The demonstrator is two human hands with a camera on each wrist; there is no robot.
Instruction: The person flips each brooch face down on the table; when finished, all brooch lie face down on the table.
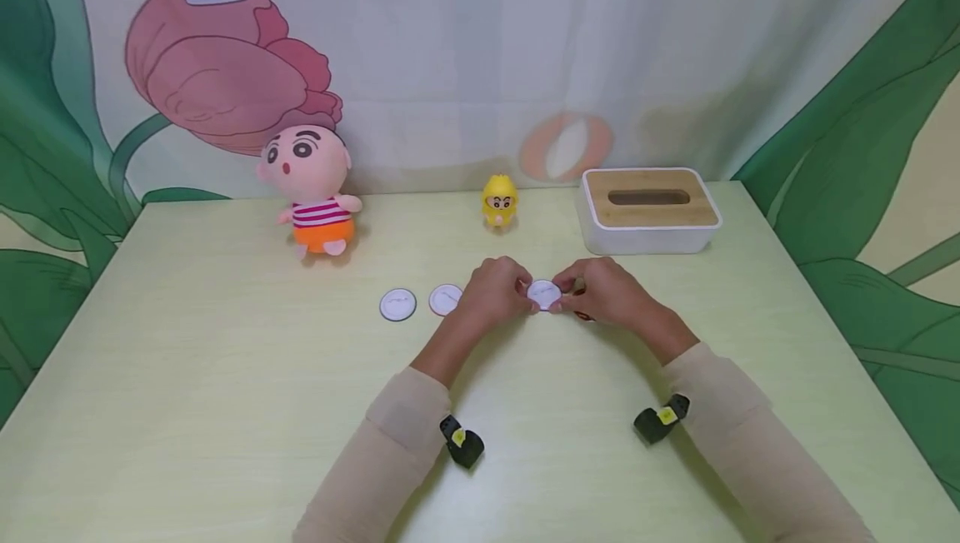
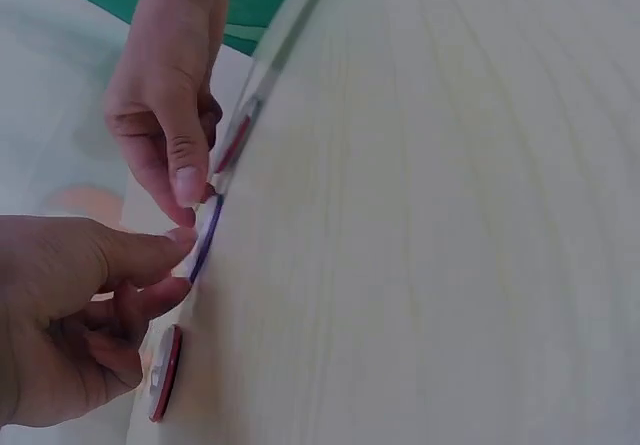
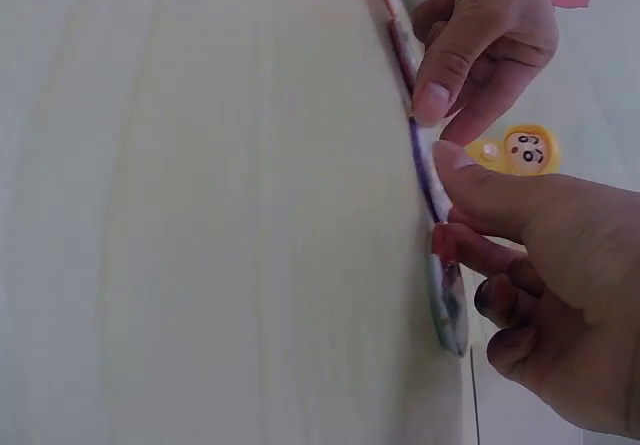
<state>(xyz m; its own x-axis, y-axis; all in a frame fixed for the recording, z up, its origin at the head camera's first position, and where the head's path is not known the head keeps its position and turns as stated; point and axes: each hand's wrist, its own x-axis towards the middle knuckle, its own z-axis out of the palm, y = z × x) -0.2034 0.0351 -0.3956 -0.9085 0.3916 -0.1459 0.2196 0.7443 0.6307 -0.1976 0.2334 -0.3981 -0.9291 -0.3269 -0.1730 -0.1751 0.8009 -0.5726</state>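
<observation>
In the head view, a round white disc (image 1: 543,295) with a thin line on its face is between the two hands. My left hand (image 1: 497,291) pinches its left edge, and my right hand (image 1: 603,289) pinches the right one. The wrist views show the purple rim of this disc (image 2: 207,237), tilted between the fingertips. To the left lie two similar discs (image 1: 397,305), the nearer one (image 1: 444,299) partly behind my left hand. Another disc (image 3: 452,310), with a coloured picture side, sits beneath my right fingers, mostly hidden in the head view.
Behind the discs stand a plush doll (image 1: 318,193) in a striped top, a small yellow figurine (image 1: 499,201) and a white tissue box (image 1: 651,210) with a wooden lid. All rest on a pale wooden table (image 1: 225,410), before a printed curtain (image 1: 450,52).
</observation>
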